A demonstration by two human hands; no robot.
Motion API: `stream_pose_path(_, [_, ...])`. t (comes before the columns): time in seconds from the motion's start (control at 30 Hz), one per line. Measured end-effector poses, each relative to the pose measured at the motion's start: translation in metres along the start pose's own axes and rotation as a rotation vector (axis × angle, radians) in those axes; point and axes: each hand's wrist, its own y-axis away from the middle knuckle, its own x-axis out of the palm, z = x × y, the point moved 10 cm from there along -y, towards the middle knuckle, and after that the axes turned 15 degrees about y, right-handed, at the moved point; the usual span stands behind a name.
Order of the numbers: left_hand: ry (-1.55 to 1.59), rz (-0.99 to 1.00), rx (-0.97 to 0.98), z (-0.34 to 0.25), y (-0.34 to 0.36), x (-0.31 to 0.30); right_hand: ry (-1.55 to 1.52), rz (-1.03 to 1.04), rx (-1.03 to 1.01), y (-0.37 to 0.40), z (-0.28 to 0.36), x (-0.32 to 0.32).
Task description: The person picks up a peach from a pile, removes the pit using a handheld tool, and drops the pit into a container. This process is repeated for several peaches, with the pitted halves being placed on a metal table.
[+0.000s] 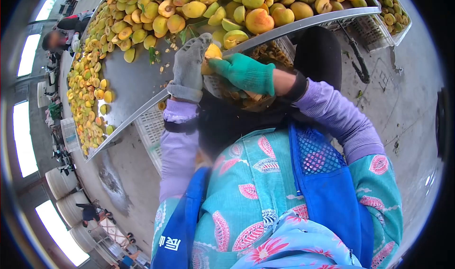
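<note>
A yellow peach (213,51), its cut flesh partly showing, is held between my two hands at the near edge of the metal table (130,77). My left hand (186,69), in a grey glove, is closed around its left side. From the right, my right hand (246,73), in a green knit glove, presses its fingers against the same fruit. Whether a tool is in the right hand is hidden. Just beyond my hands lie heaped peaches (194,9), many cut in half. Below them is a container of brown pits or scraps (272,53), partly covered by my right hand.
A raised metal rim (308,21) borders the table. White plastic crates stand below, one (150,126) at left and another (372,32) at right. A black strap-like piece (358,58) hangs at right. Another person (64,39) is at the table's far left side.
</note>
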Motion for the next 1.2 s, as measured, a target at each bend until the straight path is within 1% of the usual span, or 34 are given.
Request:
stream_pose_path(0.07, [0.106,-0.034,-0.315,0.025,-0.007,-0.006,-0.192,-0.083,0.050,-0.013,-0.016,0.008])
stream_pose_path(0.1, [0.159,-0.046,-0.485,0.038,-0.003,-0.005,-0.299,-0.123,0.083,-0.010,-0.011,0.017])
stream_pose_path(0.13, [0.183,-0.149,-0.447,0.032,-0.005,-0.009,-0.239,-0.173,0.145,0.002,-0.009,0.015])
stream_pose_path(0.2, [0.231,-0.368,-0.362,0.020,-0.007,-0.015,-0.315,-0.155,0.060,-0.007,-0.008,0.018])
stream_pose_path(0.23, [0.290,-0.398,-0.312,0.019,-0.006,-0.017,-0.344,-0.144,0.002,-0.013,-0.002,0.016])
stream_pose_path(0.27, [0.349,-0.425,-0.258,0.020,-0.006,-0.019,-0.279,-0.120,0.030,-0.005,0.011,0.014])
stream_pose_path(0.3, [0.410,-0.445,-0.213,0.020,-0.005,-0.020,-0.255,-0.107,0.058,-0.007,0.010,0.013])
stream_pose_path(0.33, [0.067,-0.299,-0.148,0.008,-0.009,-0.015,-0.233,-0.096,0.098,-0.008,0.005,0.013])
stream_pose_path(0.37, [0.041,-0.211,-0.256,0.019,-0.013,-0.012,-0.204,-0.084,0.143,-0.007,-0.001,0.013])
stream_pose_path(0.43, [-0.015,-0.032,-0.453,0.035,-0.024,-0.008,-0.418,-0.059,0.151,-0.003,0.004,0.021])
stream_pose_path(0.47, [-0.006,0.011,-0.487,0.028,-0.027,-0.003,-0.529,-0.040,0.149,-0.003,0.007,0.026])
stream_pose_path(0.57, [0.201,-0.193,-0.414,0.030,-0.026,-0.007,-0.527,-0.141,0.089,-0.020,-0.001,0.019])
stream_pose_path(0.6, [-0.012,-0.051,-0.447,0.030,-0.026,0.000,-0.361,-0.119,0.146,-0.016,-0.009,0.015])
stream_pose_path(0.63, [-0.223,0.094,-0.454,0.028,-0.026,0.008,-0.342,-0.061,0.116,-0.014,-0.008,0.018])
stream_pose_path(0.67, [-0.283,0.268,-0.471,0.035,-0.029,0.014,-0.316,-0.002,0.090,-0.011,-0.008,0.021])
stream_pose_path(0.7, [-0.327,0.321,-0.414,0.035,-0.032,0.015,-0.280,0.063,0.060,-0.011,-0.004,0.024])
stream_pose_path(0.73, [-0.371,0.369,-0.354,0.034,-0.034,0.016,-0.472,0.119,0.116,-0.019,-0.009,0.036])
stream_pose_path(0.77, [-0.414,0.414,-0.292,0.032,-0.036,0.017,-0.493,0.015,0.142,-0.024,-0.011,0.034])
stream_pose_path(0.8, [-0.409,0.309,-0.370,0.031,-0.033,0.016,-0.519,-0.093,0.165,-0.026,-0.014,0.032])
stream_pose_path(0.83, [-0.441,0.272,0.060,0.004,-0.036,0.023,-0.549,-0.205,0.190,-0.026,-0.020,0.027])
stream_pose_path(0.87, [-0.545,0.170,0.495,-0.023,-0.022,0.025,-0.462,-0.201,0.128,-0.034,-0.025,0.019])
stream_pose_path(0.9, [-0.392,0.101,0.190,-0.007,-0.033,0.014,-0.430,-0.092,0.037,-0.037,-0.014,0.019])
stream_pose_path(0.93, [-0.231,0.025,-0.109,0.010,-0.037,0.006,-0.389,0.004,0.109,-0.029,-0.018,0.015])
stream_pose_path(0.97, [-0.062,-0.053,-0.417,0.034,-0.026,0.002,-0.350,0.106,0.192,-0.014,-0.010,0.017])
stream_pose_path(1.0, [-0.157,0.240,-0.354,0.043,-0.031,0.013,-0.465,0.169,0.197,-0.013,-0.012,0.027])
stream_pose_path(1.03, [-0.122,0.363,-0.270,0.045,-0.038,0.018,-0.572,0.229,0.191,-0.016,-0.010,0.035])
stream_pose_path(1.07, [-0.091,0.482,-0.183,0.035,-0.042,0.025,-0.677,0.293,0.183,-0.018,-0.005,0.043])
stream_pose_path(1.13, [0.201,0.469,-0.523,0.055,-0.033,0.028,-0.870,0.261,0.129,-0.017,0.003,0.053])
stream_pose_path(1.17, [0.271,0.336,-0.373,0.060,-0.044,0.020,-0.971,0.242,0.096,-0.018,0.008,0.054])
stream_pose_path(1.2, [0.339,0.211,-0.232,0.062,-0.047,0.015,-1.052,0.337,0.035,-0.012,0.023,0.053])
